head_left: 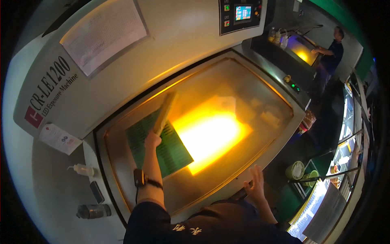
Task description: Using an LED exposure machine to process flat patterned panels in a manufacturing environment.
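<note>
My left hand point(152, 140) is closed around the near end of a long, flat squeegee-like bar point(165, 110). The bar slants away from me over a green printed panel point(174, 148) covered in rows of fine dark marks. Beneath the panel is the machine's framed, glossy bed point(211, 189), and a bright yellow-white glow point(215, 136) lights its middle, right beside the panel. Whether the bar presses on the panel cannot be told. My right hand point(256, 184) is raised near the bed's front edge, fingers spread, holding nothing.
A pale machine housing point(170, 36) with a control screen point(243, 13) rises behind the bed. Left of it lie a squeeze bottle point(83, 170), a phone point(96, 192) and a dark bottle point(93, 211). Buckets point(295, 170) stand at right; another person point(331, 55) works at a far bench.
</note>
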Motion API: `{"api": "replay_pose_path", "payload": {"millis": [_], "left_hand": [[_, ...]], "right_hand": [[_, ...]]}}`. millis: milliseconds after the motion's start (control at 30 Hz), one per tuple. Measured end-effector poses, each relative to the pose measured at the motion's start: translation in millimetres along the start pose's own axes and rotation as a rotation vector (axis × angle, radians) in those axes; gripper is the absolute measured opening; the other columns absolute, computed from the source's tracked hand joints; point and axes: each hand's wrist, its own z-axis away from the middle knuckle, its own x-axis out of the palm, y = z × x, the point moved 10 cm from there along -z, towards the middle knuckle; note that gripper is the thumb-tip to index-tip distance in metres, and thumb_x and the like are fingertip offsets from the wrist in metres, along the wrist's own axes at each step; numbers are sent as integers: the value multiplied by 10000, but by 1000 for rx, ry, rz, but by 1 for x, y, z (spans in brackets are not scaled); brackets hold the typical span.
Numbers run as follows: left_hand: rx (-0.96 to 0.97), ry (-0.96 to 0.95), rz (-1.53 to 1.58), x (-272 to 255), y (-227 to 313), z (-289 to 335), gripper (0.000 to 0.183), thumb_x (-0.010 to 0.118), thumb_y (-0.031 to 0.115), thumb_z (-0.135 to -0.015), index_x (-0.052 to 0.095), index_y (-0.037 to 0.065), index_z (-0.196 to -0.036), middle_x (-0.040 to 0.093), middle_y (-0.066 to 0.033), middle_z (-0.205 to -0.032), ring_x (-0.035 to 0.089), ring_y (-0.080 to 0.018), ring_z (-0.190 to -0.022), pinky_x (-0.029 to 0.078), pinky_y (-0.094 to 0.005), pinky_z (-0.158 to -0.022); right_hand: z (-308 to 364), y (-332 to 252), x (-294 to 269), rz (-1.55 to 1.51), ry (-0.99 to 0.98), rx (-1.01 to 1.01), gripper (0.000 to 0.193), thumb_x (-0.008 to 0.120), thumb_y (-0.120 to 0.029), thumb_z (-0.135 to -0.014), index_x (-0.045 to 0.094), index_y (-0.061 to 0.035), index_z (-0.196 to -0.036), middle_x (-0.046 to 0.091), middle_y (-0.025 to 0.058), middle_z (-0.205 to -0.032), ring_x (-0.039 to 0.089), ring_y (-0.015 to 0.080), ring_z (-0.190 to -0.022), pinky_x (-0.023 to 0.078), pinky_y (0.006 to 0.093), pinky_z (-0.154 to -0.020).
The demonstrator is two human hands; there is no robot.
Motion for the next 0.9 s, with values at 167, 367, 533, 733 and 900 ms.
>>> {"api": "replay_pose_path", "payload": {"millis": [167,367,533,733,900], "left_hand": [[495,-374,-120,39,54,128,566,589,54,-731,555,136,-1290,645,-197,-1175,614,-380,-1082,500,-464,-900],[628,-509,-156,62,25,312,591,520,181,-758,554,150,-1348,638,-168,-1221,622,-331,-1106,456,-426,-987],[471,-570,-259,68,29,333,691,520,161,-784,402,197,-1464,501,-89,-1421,545,-299,-1235,421,-417,-1050],[316,-304,-298,91,21,340,841,667,172,-779,273,236,-1519,304,23,-1570,364,-407,-1375,419,-497,-1053],[200,-98,-231,79,76,395,938,781,194,-692,308,250,-1500,308,14,-1559,297,-400,-1412,405,-594,-1007]], "right_hand": [[-25,-49,23,42,-176,-134,792,633,-492,-864,302,-131,-1487,226,240,-1540,219,453,-1419,187,589,-1144],[-80,-90,40,360,-564,-595,754,718,-353,-806,373,-184,-1455,351,154,-1510,320,333,-1410,247,572,-1133],[-92,-52,109,501,-897,-757,621,679,-148,-782,500,-173,-1376,484,85,-1434,496,271,-1288,374,530,-1059],[-107,-65,106,349,-638,-963,526,583,-161,-854,495,-196,-1372,499,29,-1410,495,256,-1279,347,556,-1071],[-109,-35,66,243,-564,-999,459,572,-209,-871,524,-217,-1327,514,46,-1365,482,247,-1278,295,614,-1084]]}}
